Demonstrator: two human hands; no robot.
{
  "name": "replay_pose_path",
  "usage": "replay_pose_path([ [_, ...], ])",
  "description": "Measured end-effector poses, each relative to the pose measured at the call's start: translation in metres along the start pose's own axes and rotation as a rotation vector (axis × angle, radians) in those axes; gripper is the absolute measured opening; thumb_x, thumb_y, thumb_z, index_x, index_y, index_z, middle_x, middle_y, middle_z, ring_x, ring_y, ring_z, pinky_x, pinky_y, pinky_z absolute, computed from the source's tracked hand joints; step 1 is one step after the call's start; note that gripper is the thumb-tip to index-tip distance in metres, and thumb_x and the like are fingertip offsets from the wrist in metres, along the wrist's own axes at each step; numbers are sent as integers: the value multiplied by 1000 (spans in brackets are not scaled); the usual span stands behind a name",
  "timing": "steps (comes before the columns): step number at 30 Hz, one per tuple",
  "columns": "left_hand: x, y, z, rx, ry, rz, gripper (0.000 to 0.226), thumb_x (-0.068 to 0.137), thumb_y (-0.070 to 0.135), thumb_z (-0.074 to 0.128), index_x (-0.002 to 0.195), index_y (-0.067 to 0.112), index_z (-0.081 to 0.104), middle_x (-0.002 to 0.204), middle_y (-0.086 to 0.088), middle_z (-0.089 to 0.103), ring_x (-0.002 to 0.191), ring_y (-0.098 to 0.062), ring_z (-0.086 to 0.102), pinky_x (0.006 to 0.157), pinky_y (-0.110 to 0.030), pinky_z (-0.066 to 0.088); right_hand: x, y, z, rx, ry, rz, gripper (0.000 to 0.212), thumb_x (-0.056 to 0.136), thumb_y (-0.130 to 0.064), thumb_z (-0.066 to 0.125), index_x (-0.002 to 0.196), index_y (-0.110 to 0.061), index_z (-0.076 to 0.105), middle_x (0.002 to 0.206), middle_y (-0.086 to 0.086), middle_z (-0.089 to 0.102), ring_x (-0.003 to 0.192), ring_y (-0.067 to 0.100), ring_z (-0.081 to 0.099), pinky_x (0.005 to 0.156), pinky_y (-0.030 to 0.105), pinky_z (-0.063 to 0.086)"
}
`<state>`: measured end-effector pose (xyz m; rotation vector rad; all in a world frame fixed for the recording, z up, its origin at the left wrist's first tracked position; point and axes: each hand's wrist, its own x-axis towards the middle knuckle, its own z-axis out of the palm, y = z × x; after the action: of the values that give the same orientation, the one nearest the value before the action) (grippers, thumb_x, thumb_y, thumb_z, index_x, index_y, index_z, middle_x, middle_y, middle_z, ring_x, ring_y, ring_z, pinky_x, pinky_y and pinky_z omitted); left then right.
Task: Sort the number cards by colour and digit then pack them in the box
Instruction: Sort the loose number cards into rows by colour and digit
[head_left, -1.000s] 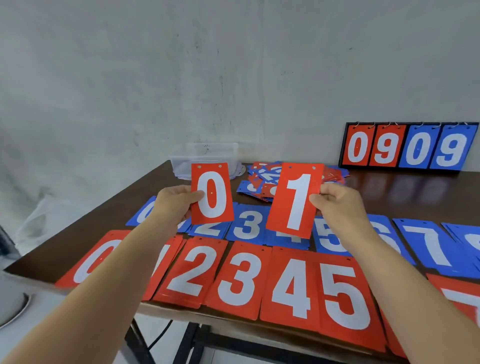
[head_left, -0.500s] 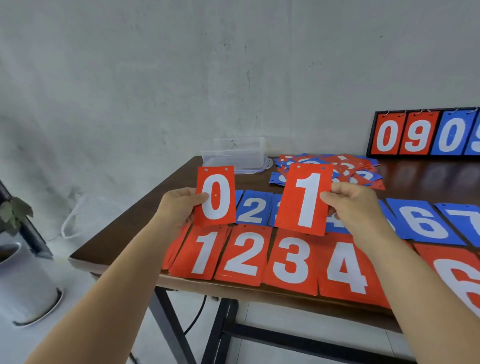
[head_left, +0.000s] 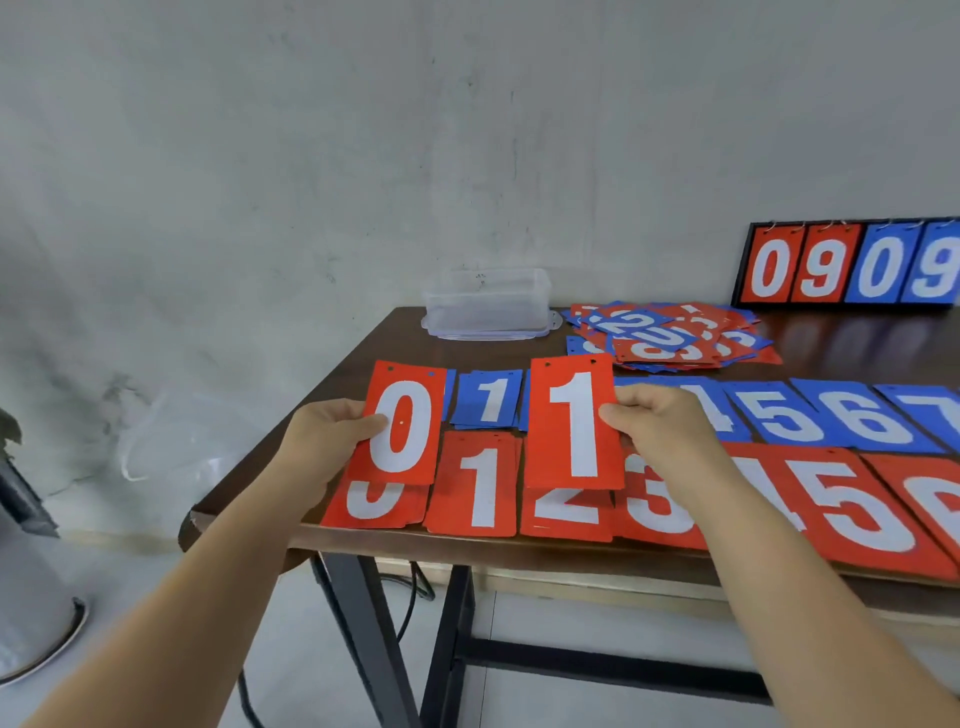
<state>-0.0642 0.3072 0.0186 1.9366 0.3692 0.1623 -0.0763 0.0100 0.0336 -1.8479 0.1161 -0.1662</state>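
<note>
Left hand: I pinch the red 0 card at its left edge, my thumb on its face and my fingers curled behind it.
Right hand: I pinch the red 1 card at its right edge, my thumb on its face and the other fingers behind.
Red 0 card: I hold it upright, clear of the table, over the near left corner. It hides the top half of the red 0 pile lying there.
Red 1 card: I hold it upright just beside the 0 card without touching it. It covers the top of the red 2 pile and part of the blue row behind.
Red row: it lies flat along the near edge and runs from the left corner as 0, red 1 pile, 2, 3, 4, 5. The next card is cut off at the right.
Blue row: it lies flat just behind the red row. The blue 1 pile shows between my two held cards, and 5, 6 and 7 show to the right of my right hand.
Mixed heap: red and blue cards lie loosely overlapped towards the far edge, behind the blue row.
Box: clear plastic, at the far left corner near the wall, just left of the heap.
Scoreboard: black-framed, upright at the far edge on the right. Cards hung on rings show a red 0 and 9, then a blue 0 and 9.
Under the table: black metal legs and a dark cable hanging down.
Floor: a clear plastic bag lies left of the table.
</note>
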Motion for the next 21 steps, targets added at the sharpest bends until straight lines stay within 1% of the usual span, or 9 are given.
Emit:
replay_pose_path([
  [3,-3,-10,-9,6,19,-5,32,84,37,70,111,20,64,105,-5,70,89,-29,69,84,-52,56,-7,-4,18,-35,12,-7,19,94,-9,59,111,-10,66,77,-15,55,70,-1,53,59,14,41],
  [4,-4,-13,-12,5,28,-8,34,84,36,70,113,18,64,107,-5,70,91,-29,69,85,-52,56,-9,-6,23,-47,18,-1,22,94,-9,59,115,-7,65,81,-13,57,74,1,54,62,14,42],
  [7,-5,-25,-12,84,58,17,37,86,35,69,117,15,64,110,-6,70,93,-27,69,87,-47,56,-10,-7,43,-107,24,25,27,93,-12,60,120,-8,64,108,0,65,99,15,61,74,22,47],
  [10,-6,-35,-3,215,92,81,38,88,35,67,120,13,62,113,-4,68,95,-21,66,86,-38,55,-8,-1,67,-181,20,26,27,92,-15,62,119,-11,64,115,3,66,101,17,62,83,30,53],
  [12,-5,-40,3,304,121,117,41,89,35,67,123,13,61,115,-3,68,96,-19,66,83,-35,55,-8,5,82,-249,23,-6,26,93,-16,61,118,-12,64,116,3,67,96,14,61,81,30,53],
  [14,-5,-45,6,380,160,143,43,89,35,66,126,15,59,116,-2,68,99,-19,66,80,-35,56,-8,13,94,-399,48,-44,21,94,-19,59,114,-15,66,109,0,67,90,12,59,71,24,49],
  [16,-5,-51,9,433,196,169,46,89,36,65,130,17,57,119,-1,67,102,-19,65,81,-36,57,-9,20,104,-577,83,-69,12,96,-23,57,104,-20,65,98,-6,65,82,10,58,63,22,47],
  [18,-6,-55,11,461,227,202,49,89,38,65,132,18,54,122,-2,62,107,-19,62,84,-37,57,-12,24,111,-743,123,-99,9,95,-28,57,100,-20,61,97,-5,65,82,10,58,64,23,50],
  [21,-7,-58,12,440,238,212,52,89,38,65,135,20,50,128,-5,51,113,-21,56,89,-39,55,-16,24,115,-919,188,-184,23,92,-34,62,109,-21,58,106,-3,63,99,14,56,75,27,50],
])
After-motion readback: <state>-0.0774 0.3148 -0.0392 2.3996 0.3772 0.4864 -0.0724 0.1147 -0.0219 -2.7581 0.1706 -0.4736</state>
